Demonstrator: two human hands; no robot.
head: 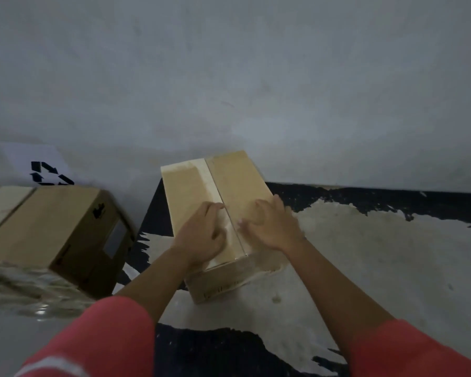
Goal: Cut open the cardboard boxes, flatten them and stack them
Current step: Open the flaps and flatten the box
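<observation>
A long, narrow cardboard box (191,186) stands on the floor in the middle, against the wall. A centre seam runs along its top between two closed flaps. My left hand (201,235) lies on the left flap with its fingertips curled at the seam. Across the seam, my right hand (269,227) presses on the right flap, fingers spread and bent, thumb near the seam. Neither hand holds a tool.
A larger closed cardboard box (52,227) with a label on its side stands to the left. Crumpled clear plastic (25,292) lies in front of it. A white sheet with a black recycling symbol (46,172) leans on the grey wall. The floor is worn, black and pale.
</observation>
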